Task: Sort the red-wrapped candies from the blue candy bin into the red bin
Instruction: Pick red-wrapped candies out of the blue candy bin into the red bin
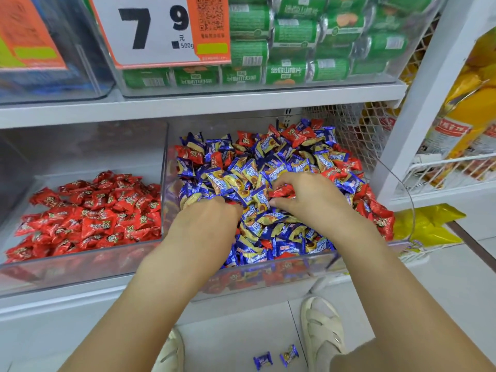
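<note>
Two bins stand side by side on the lower shelf point(80, 299). The left bin point(67, 267) holds one kind of candy. The right bin point(295, 267) holds a mixed heap point(268, 162). Both hands are in the right bin, the left hand point(206, 218) beside the right hand point(308, 197). Above, on the upper shelf point(188, 106), lie stacked packs point(308, 41) behind a price sign point(150, 28). Two candies point(276, 358) lie on the floor point(236, 342) between the shoes.
</note>
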`<state>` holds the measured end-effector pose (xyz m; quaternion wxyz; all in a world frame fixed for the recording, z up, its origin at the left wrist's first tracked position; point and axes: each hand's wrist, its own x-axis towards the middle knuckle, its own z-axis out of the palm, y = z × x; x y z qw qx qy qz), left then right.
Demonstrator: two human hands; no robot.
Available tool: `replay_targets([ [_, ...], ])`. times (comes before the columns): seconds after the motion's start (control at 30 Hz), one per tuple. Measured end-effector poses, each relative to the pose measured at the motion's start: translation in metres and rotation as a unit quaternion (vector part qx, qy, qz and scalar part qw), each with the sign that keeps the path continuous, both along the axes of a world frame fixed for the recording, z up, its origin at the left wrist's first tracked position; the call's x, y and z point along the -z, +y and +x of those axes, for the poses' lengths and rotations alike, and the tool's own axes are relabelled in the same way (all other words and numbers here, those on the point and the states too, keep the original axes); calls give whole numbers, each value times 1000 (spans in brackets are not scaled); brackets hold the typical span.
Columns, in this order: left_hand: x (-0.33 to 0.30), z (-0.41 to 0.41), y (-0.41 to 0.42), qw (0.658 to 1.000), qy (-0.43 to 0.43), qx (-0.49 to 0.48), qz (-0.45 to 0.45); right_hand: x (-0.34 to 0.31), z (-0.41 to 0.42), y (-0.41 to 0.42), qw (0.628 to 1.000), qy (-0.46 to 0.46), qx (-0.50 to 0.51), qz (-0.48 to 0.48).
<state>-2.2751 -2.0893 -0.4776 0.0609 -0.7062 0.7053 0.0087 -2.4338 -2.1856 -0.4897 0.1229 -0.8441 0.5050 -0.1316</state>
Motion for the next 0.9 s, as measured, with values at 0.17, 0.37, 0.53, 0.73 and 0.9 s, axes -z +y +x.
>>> replay_targets([
  [0.17, -1, 8, -4, 995, 88, -31, -44, -14, -20, 1, 993, -97, 48, -46],
  [0.37, -12, 8, 1, 972, 136, -66, -181, -30, -53, 6, 983, -109, 146, -37],
  [0.53, 0, 2, -5, 992, 24, -63, -110, -27, -61, 1, 981, -101, 165, -11],
  [0.73, 12, 1, -21, 995, -30, -75, -64, -15, -43, 7, 989, 60, 126, 40],
  [0.9, 8, 4, -18, 990, 75, -68, -103, -15, -41, 4, 993, -26, 116, 3],
])
